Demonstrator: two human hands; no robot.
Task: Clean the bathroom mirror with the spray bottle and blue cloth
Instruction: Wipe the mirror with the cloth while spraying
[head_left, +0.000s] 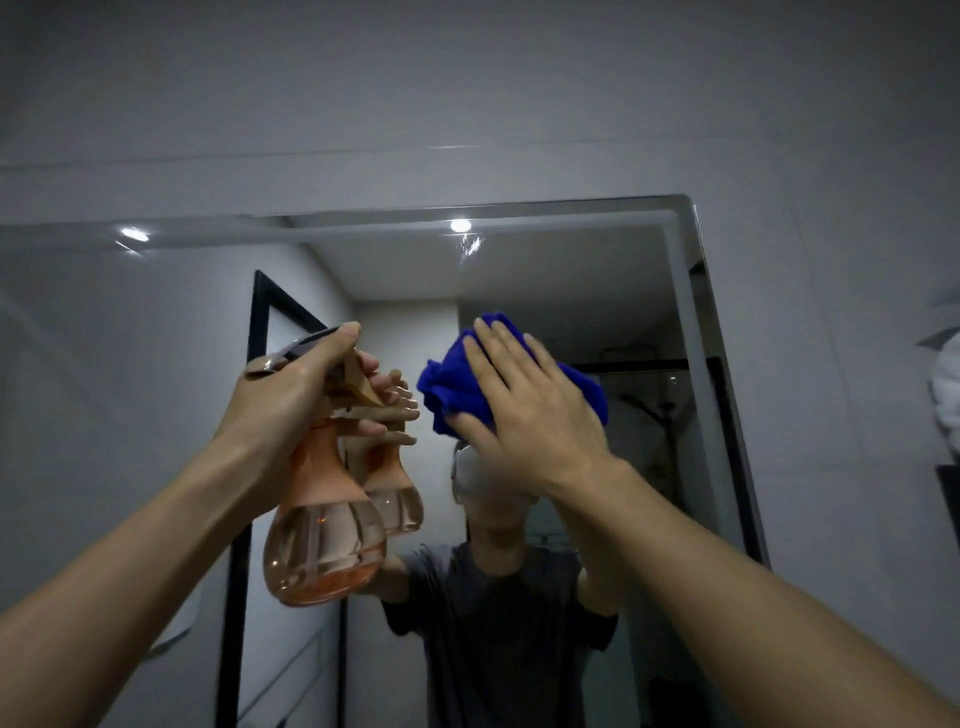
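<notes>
The bathroom mirror (587, 270) fills the wall ahead, its top right corner rounded. My left hand (291, 395) is raised and grips the neck and trigger of an orange, see-through spray bottle (324, 540), partly filled with liquid and held close to the glass. My right hand (530, 410) lies flat, fingers spread, pressing a bunched blue cloth (447, 379) against the mirror at head height. The bottle and both hands are reflected in the glass.
Grey tiled wall (831, 260) surrounds the mirror. The reflection shows a person in a dark T-shirt, a black-framed door and a shower area. Something white hangs at the right edge (948, 395).
</notes>
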